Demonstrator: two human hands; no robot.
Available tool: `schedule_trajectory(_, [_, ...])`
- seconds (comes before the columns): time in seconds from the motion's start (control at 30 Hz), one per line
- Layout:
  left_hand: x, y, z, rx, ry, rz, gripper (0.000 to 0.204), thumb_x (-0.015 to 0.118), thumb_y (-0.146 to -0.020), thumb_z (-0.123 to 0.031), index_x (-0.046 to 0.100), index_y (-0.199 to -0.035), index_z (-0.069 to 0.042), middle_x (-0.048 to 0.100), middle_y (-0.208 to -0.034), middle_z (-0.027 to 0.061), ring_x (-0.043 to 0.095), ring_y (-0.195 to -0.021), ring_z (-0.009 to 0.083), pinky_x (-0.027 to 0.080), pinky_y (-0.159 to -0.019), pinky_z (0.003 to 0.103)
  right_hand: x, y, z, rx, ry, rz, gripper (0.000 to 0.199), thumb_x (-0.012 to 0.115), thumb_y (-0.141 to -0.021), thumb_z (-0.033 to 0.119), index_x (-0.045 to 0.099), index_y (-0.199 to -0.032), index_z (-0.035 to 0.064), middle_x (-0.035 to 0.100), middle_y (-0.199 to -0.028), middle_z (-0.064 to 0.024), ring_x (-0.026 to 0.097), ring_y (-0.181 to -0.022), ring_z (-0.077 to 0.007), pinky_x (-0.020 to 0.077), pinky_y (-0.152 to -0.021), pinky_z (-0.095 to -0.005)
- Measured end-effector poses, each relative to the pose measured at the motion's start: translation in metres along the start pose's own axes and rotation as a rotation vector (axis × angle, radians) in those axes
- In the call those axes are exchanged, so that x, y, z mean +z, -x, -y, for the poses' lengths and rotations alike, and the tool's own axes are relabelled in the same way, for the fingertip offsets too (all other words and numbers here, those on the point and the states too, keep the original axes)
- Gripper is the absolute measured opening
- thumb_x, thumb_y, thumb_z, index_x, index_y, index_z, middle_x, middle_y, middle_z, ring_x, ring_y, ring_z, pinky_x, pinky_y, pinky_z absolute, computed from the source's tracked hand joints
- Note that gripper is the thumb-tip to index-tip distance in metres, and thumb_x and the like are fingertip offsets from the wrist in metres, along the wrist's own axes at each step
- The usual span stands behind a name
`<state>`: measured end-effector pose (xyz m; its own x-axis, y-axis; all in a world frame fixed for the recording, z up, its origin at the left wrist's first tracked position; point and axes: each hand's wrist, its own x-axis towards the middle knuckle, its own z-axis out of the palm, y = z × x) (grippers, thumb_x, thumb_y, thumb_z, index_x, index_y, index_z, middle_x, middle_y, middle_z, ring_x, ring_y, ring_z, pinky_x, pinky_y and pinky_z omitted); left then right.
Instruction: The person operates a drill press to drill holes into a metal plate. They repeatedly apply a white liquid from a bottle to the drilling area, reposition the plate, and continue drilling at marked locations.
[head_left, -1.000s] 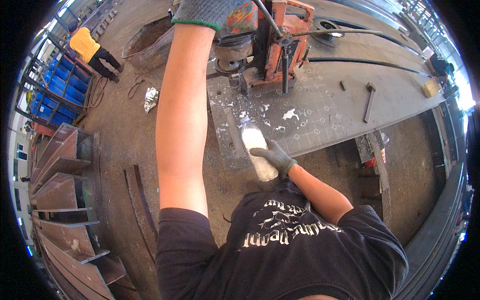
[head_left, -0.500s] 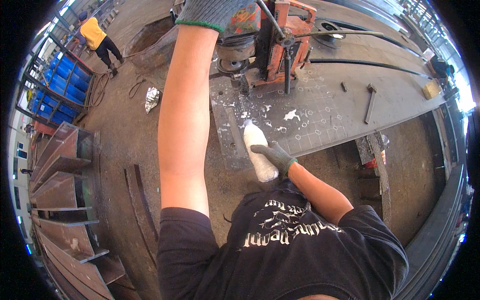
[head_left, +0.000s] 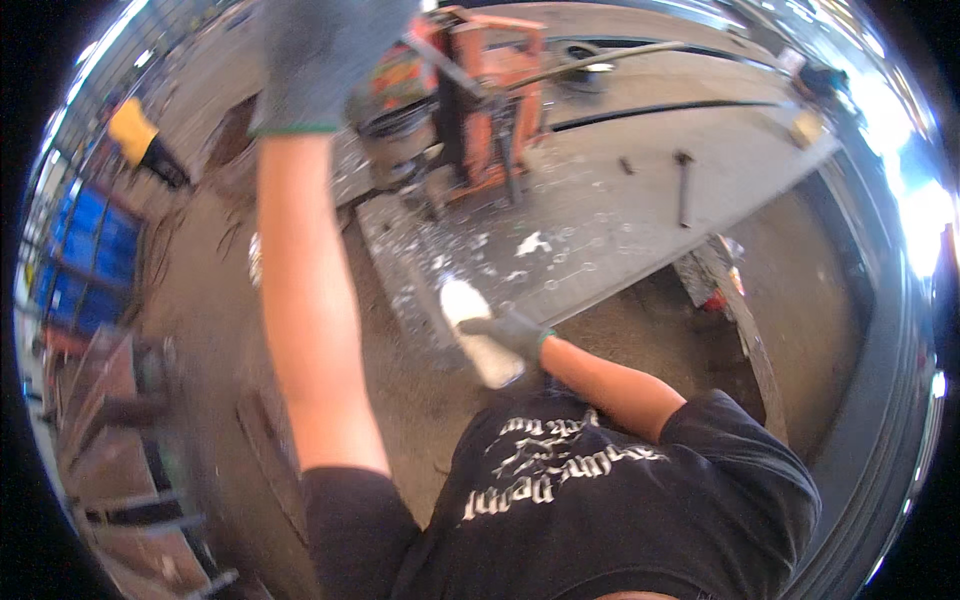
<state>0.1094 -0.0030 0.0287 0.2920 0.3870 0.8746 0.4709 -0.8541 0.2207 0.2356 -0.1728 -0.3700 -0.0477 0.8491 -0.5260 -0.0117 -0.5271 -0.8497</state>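
Two gloved hands counted. Right hand: fingers closed partway round one white-filled bottle, held tilted at the near left end of one steel plate; fingers behind it hidden. Left hand: blurred, cut off above; grip cannot be determined. On the plate: one orange machine, partly obscured, far left; one hammer, right.

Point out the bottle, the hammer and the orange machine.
Bottle [head_left: 490, 357], head view: on its white lower body.
Hammer [head_left: 684, 192], head view: on its handle's middle.
Orange machine [head_left: 475, 148], head view: on its upright frame.
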Motion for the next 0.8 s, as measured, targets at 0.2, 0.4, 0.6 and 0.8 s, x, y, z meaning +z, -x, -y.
schedule_trajectory(0.2, [0.006, -0.002, 0.032, 0.139, -0.043, -0.038, 0.047, 0.065, -0.105, -0.048, 0.08, -0.093, -0.004, 0.065, -0.066, 0.0122, 0.065, -0.059, 0.0172, 0.046, -0.057, 0.038, -0.001, -0.028, -0.026, -0.152, 0.165, -0.007, 0.083, 0.081, -0.08, 0.066, 0.072, -0.131, 0.0013, 0.078, -0.119, -0.0158, 0.074, -0.104, -0.0277, 0.0575, -0.092, -0.0399])
schedule_trajectory(0.4, [0.004, 0.001, 0.015, -0.104, 0.088, 0.056, 0.046, 0.065, -0.108, -0.039, 0.079, -0.091, 0.001, 0.067, -0.066, 0.0057, 0.063, -0.06, 0.009, 0.046, -0.056, 0.031, -0.005, -0.019, -0.006, -0.003, 0.145, 0.031, 0.061, 0.077, -0.089, 0.045, 0.067, -0.133, 0.0035, 0.076, -0.108, -0.0091, 0.072, -0.09, -0.018, 0.0594, -0.079, -0.0371])
schedule_trajectory(0.6, [-0.003, 0.002, 0.017, -0.149, 0.04, 0.106, 0.045, 0.064, -0.109, -0.039, 0.078, -0.093, 0.0, 0.069, -0.071, 0.0046, 0.064, -0.061, 0.0082, 0.047, -0.057, 0.028, -0.002, -0.023, -0.017, -0.055, 0.121, 0.017, 0.053, 0.075, -0.089, 0.043, 0.07, -0.124, 0.0035, 0.077, -0.102, -0.0072, 0.072, -0.084, -0.0169, 0.0599, -0.075, -0.0366])
schedule_trajectory(0.8, [0.0, 0.006, 0.017, -0.159, 0.141, 0.072, 0.046, 0.065, -0.108, -0.039, 0.077, -0.089, 0.0, 0.068, -0.071, 0.0029, 0.064, -0.062, 0.0081, 0.048, -0.057, 0.028, -0.001, 0.002, 0.003, -0.037, 0.095, 0.014, 0.053, 0.076, -0.088, 0.043, 0.07, -0.124, 0.0048, 0.077, -0.102, -0.0084, 0.073, -0.084, -0.0185, 0.0599, -0.074, -0.0372])
